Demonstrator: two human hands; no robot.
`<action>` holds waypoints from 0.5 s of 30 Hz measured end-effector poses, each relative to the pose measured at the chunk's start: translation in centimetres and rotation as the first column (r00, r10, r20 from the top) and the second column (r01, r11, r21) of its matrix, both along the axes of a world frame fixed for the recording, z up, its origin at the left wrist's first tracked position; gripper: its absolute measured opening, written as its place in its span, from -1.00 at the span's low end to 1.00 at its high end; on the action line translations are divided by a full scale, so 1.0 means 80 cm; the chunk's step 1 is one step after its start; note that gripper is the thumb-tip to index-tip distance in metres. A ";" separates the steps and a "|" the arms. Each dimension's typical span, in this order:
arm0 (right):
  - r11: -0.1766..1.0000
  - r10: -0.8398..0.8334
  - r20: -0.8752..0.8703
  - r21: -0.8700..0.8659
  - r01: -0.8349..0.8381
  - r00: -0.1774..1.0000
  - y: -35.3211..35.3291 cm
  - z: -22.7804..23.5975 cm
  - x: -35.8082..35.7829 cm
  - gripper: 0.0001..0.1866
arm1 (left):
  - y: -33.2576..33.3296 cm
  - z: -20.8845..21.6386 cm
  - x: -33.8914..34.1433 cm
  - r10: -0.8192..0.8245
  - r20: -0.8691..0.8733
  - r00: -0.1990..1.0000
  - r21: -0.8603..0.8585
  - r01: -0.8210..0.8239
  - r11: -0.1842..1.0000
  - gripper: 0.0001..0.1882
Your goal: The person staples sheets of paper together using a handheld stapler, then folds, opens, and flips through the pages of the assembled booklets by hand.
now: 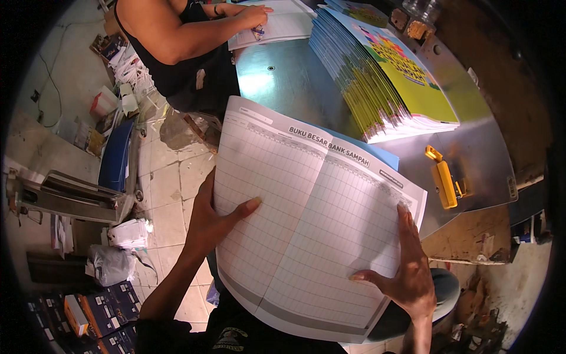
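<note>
An open ledger book (pixel 295 230) with gridded white pages lies spread between my hands, tilted over my lap with its top reaching the metal table. My left hand (pixel 215 215) grips its left edge, thumb flat on the left page and fingers hidden behind. On the right page rest the thumb and fingers of my right hand (pixel 407 271), at the book's right edge. Beyond the book, a tall stack of booklets (pixel 407 71) with green and blue covers stands on the table. A yellow stapler-like tool (pixel 445 180) lies to the right of it.
The metal table (pixel 283 71) reaches away ahead. At its far left a co-worker's hand (pixel 256 16) rests by another open book (pixel 289 23). Paper scraps (pixel 132 65) litter the floor at left. Dark boxes (pixel 112 307) sit at lower left, below a metal frame (pixel 65 197).
</note>
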State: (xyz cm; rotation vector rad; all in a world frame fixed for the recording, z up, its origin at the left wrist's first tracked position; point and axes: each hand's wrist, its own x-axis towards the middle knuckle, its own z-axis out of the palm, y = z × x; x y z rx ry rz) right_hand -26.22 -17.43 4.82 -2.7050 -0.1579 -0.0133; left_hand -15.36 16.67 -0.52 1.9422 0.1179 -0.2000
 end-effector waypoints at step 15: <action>0.999 0.038 -0.003 0.035 -0.038 0.999 0.006 0.004 0.003 0.44 | 0.033 0.035 0.004 0.051 0.233 0.971 0.184 -0.096 0.978 -0.01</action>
